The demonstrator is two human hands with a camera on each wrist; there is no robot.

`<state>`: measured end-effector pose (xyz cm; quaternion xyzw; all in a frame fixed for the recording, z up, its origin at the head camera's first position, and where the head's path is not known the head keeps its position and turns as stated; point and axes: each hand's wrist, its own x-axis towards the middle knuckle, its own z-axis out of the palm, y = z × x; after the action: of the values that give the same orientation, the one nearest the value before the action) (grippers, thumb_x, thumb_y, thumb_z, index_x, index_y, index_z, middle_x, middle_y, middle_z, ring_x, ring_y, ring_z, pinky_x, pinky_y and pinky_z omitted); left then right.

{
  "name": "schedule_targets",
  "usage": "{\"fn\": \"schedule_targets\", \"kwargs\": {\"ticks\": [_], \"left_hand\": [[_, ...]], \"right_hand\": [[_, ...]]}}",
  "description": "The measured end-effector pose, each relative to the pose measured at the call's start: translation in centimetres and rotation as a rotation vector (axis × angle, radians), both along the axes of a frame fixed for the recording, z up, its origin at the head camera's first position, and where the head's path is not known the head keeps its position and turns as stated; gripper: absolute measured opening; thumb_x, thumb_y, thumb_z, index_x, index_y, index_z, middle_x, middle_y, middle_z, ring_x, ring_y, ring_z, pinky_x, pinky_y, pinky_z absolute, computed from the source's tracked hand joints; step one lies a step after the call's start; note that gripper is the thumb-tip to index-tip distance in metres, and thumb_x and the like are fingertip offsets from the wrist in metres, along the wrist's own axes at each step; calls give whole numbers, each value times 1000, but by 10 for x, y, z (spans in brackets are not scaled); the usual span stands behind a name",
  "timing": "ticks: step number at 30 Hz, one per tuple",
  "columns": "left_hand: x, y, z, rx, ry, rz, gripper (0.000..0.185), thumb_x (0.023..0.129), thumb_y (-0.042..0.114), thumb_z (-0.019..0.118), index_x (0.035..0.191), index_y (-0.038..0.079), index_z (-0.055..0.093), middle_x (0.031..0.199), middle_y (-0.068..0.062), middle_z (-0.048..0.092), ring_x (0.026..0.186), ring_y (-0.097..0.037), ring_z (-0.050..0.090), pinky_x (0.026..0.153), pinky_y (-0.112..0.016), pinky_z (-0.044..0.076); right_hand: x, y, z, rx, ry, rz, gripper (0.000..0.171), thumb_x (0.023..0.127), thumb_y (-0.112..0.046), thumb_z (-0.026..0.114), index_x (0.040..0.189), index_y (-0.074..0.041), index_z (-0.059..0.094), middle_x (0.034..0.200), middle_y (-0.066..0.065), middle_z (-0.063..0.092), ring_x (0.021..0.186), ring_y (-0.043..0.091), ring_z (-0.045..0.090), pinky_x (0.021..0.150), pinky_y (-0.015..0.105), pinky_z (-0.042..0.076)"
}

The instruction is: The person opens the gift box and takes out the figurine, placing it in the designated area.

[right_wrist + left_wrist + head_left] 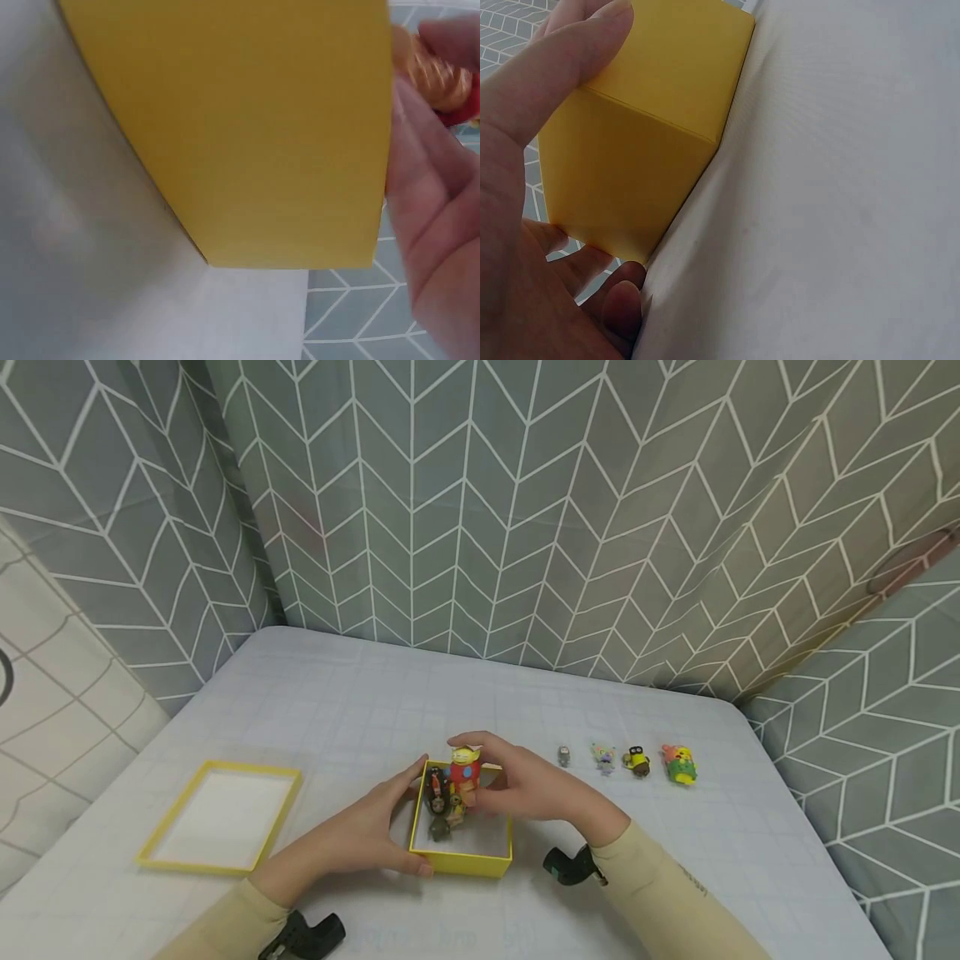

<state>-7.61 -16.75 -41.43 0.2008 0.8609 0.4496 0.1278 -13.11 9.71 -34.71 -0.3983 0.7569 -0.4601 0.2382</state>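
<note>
A yellow box [472, 864] with a white inside stands on the table, its top uncovered. My left hand [363, 831] grips its left side, thumb on the front wall and fingers round the far side; the left wrist view shows them on the yellow walls [630, 165]. Between the thumb and fingers of my right hand [528, 781] is a red and yellow toy figurine [466, 764], held at the box's far right part. Its gold-coloured part [435, 79] shows past the box edge in the right wrist view. Several small dark figurines [437, 802] lie inside, at the left.
The box's yellow-rimmed lid [217, 817] lies white side up at the left. To the right stand a small grey figurine [564, 756], a pale multicoloured one [603, 758], a yellow and black one [637, 762] and a larger green, yellow and pink one [679, 765]. Patterned curtains [480, 527] hang behind the table.
</note>
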Motion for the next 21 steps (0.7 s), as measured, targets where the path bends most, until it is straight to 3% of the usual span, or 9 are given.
{"fn": "schedule_targets", "kwargs": {"ticks": [4,8,15,21], "left_hand": [[1,1,0,-8,-13,10,139,53,63,90,161,20,11,152,-2,37,136,-21,38,114,-54,26],[1,1,1,-13,-14,16,141,52,63,90,161,21,11,151,-4,39,137,-22,37,114,-55,24],[0,1,1,-22,-19,22,141,52,64,90,161,23,10,152,-3,38,138,-23,36,114,-55,23],[1,1,0,-28,-12,24,142,51,65,89,161,25,9,152,-3,38,139,-23,34,114,-56,23]], "right_hand": [[0,5,0,-65,-163,-67,61,96,-10,66,145,-31,36,124,17,55,84,38,69,74,45,59],[0,12,-2,-79,-239,-137,67,92,-9,71,145,-32,36,121,19,55,84,36,68,78,46,58],[6,25,-5,-19,-252,-270,80,82,-15,83,144,-40,38,121,14,58,94,32,66,77,44,59],[13,37,-8,4,-155,-327,80,80,-19,85,144,-36,40,111,11,65,95,28,64,81,39,56]]}}
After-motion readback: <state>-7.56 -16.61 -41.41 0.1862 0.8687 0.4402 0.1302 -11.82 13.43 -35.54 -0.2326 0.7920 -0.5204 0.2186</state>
